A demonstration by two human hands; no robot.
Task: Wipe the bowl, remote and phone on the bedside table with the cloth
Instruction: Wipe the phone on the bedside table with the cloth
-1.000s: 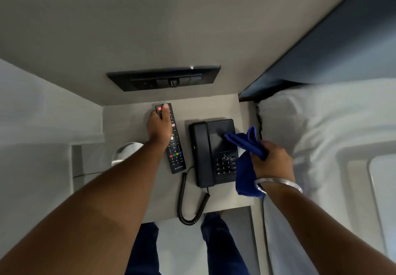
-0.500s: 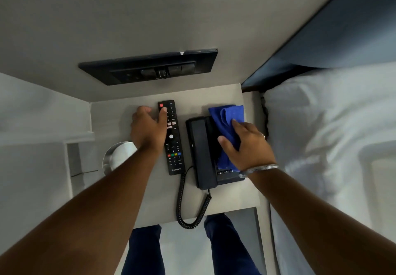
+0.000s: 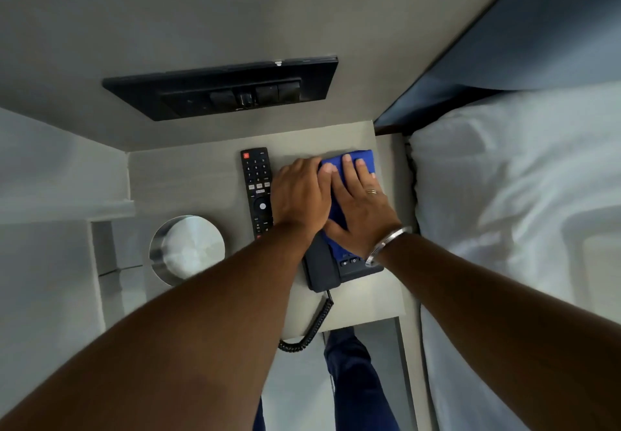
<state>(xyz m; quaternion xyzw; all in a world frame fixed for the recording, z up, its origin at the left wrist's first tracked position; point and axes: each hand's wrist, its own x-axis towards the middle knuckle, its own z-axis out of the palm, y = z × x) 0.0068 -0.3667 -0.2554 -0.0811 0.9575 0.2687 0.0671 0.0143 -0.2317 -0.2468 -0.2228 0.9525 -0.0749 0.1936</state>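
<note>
Both arms reach forward; left hand (image 3: 300,195) lies flat, fingers together, right hand (image 3: 361,209) spread flat beside it, touching.

digits on remote (image 3: 257,192) keys

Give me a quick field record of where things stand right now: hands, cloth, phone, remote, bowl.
right hand: flat on the cloth, pressing it onto the phone
cloth: blue, spread over the phone's far part
left hand: on the phone's handset side, beside the right hand
phone: black, near end and coiled cord visible
remote: flat on the table, left of the phone, untouched
bowl: metal, at the table's left edge, untouched
table: grey top
</note>
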